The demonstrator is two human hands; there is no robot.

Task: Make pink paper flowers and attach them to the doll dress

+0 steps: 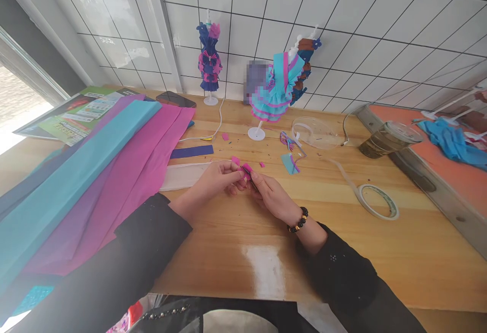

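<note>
In the head view, my left hand (218,176) pinches a small bright pink piece of crepe paper (247,168) above the middle of the table. My right hand (273,197), with a beaded bracelet at its wrist, is closed around dark scissors (244,171). Their narrow blades lie against the pink piece, close to my left fingertips; the handles are mostly covered by my right fingers. Small pink scraps (262,164) lie just beyond the hands. A white strip (182,176) lies on the table behind my left wrist, under a dark blue paper strip (192,152).
Large pink, purple and blue paper sheets (91,170) cover the left side. Small dress forms in paper dresses, one dark blue (209,64) and one turquoise (272,102), stand by the tiled wall. A tape roll (378,202) and a lidded cup (390,140) are right.
</note>
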